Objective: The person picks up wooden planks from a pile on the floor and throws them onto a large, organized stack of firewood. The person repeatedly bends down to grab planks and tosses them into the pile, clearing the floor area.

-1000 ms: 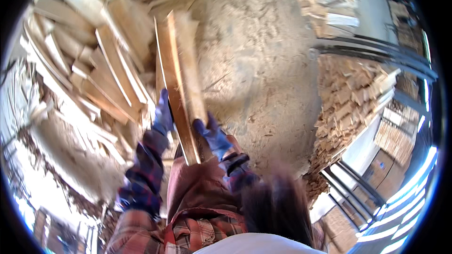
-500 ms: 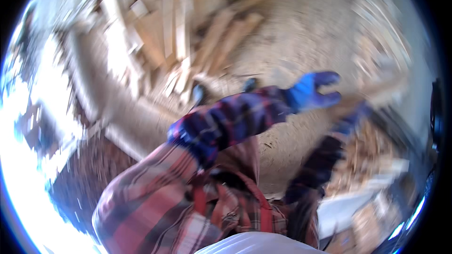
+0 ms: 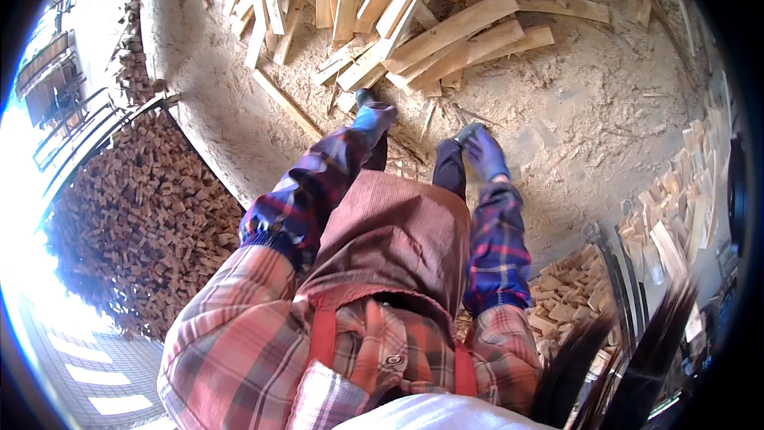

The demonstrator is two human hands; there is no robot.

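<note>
My left hand, in a blue and purple glove, hangs over my left shoe. Its fingers look loosely bent, partly foreshortened, with nothing visible in them. My right hand, gloved in purple and blue, is beside my right shoe, fingers stretched forward and slightly blurred; it holds nothing that I can see. Just beyond both hands lie the near ends of several pale wooden boards in a fanned, overlapping pile. A short board lies nearest my left hand. A long thin strip rests on the floor to its left.
Sawdust and splinters cover the floor. At the left is a large heap of small wood pieces behind a dark curved edge. More cut pieces lie at the lower right, with stacked offcuts beyond.
My view has turned, bringing the board pile in front of me. Both hands have moved from the right to above my shoes. A blurred board near my right hand is no longer there.
</note>
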